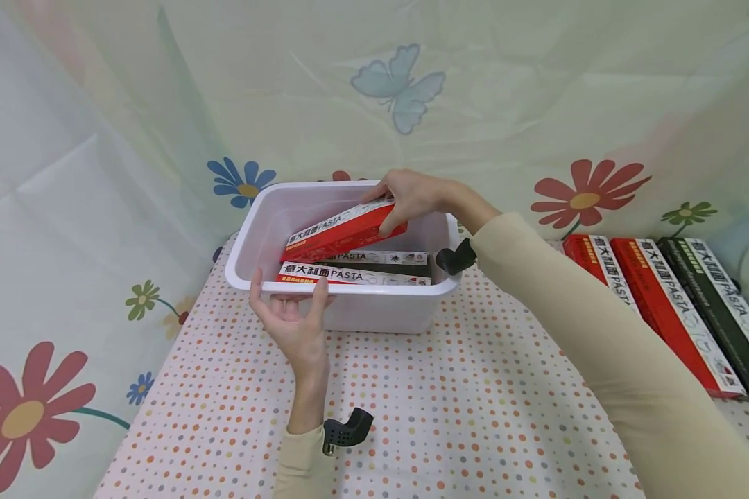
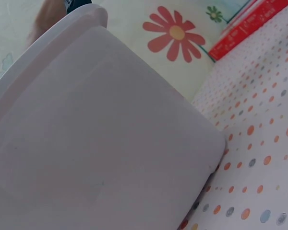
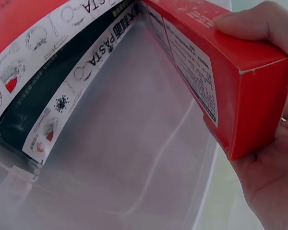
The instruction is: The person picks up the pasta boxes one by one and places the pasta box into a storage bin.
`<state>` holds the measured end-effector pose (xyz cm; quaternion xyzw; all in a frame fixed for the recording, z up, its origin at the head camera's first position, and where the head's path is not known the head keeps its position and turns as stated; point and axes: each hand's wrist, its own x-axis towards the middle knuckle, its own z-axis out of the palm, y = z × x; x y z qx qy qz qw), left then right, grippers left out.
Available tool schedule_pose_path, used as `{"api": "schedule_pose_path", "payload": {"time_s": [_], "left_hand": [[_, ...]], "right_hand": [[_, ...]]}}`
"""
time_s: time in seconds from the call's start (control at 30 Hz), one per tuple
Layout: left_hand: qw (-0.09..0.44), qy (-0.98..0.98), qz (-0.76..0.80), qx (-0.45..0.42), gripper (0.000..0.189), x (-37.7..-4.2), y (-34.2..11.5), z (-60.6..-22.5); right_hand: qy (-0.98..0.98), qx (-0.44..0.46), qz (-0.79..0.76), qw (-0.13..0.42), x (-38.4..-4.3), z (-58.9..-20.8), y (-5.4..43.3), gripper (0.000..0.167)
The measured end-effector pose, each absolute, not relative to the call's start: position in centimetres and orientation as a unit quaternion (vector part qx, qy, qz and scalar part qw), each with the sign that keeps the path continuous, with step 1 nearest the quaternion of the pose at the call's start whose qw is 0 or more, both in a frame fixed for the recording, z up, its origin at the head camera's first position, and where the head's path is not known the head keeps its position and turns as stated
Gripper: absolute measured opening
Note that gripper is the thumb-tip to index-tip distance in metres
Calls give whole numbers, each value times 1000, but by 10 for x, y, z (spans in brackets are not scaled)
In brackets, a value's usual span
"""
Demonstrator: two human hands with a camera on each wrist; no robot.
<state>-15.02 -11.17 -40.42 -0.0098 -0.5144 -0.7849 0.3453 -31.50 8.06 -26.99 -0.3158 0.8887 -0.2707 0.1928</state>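
In the head view, my right hand [image 1: 412, 194] grips one end of a red pasta box [image 1: 349, 232] inside a white plastic bin [image 1: 381, 308]. That end is raised, and the box slants down to the left. The right wrist view shows the thumb on one face of the red box [image 3: 221, 72] and fingers beneath it. Two other pasta boxes lie flat along the bin's front wall: a red one [image 1: 356, 274] and a dark green one [image 3: 43, 91]. My left hand [image 1: 293, 326] holds the bin's front rim near its left end, some fingers tucked under it.
To the right, a row of pasta boxes lies on the dotted tablecloth [image 1: 474, 388]: two red, including the middle one [image 1: 668, 305], and a dark green one [image 1: 718, 312]. A flower-printed cloth [image 1: 493, 104] hangs behind the bin.
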Motion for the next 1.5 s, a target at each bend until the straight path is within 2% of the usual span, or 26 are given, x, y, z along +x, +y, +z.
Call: {"api": "schedule_pose_path", "payload": {"time_s": [0.8, 1.17, 1.33, 1.5], "left_hand": [[339, -507, -792, -19, 96, -150, -105, -404], [340, -504, -794, -12, 95, -155, -106, -407], [330, -507, -796, -4, 95, -157, -107, -409], [331, -501, -800, -3, 95, -162, -106, -410]], "right_hand": [[888, -272, -280, 244, -322, -278, 100, 71], [899, -262, -268, 227, -324, -278, 98, 70], [899, -252, -296, 203, -321, -277, 99, 73], [899, -284, -285, 173, -313, -265, 103, 71]]}}
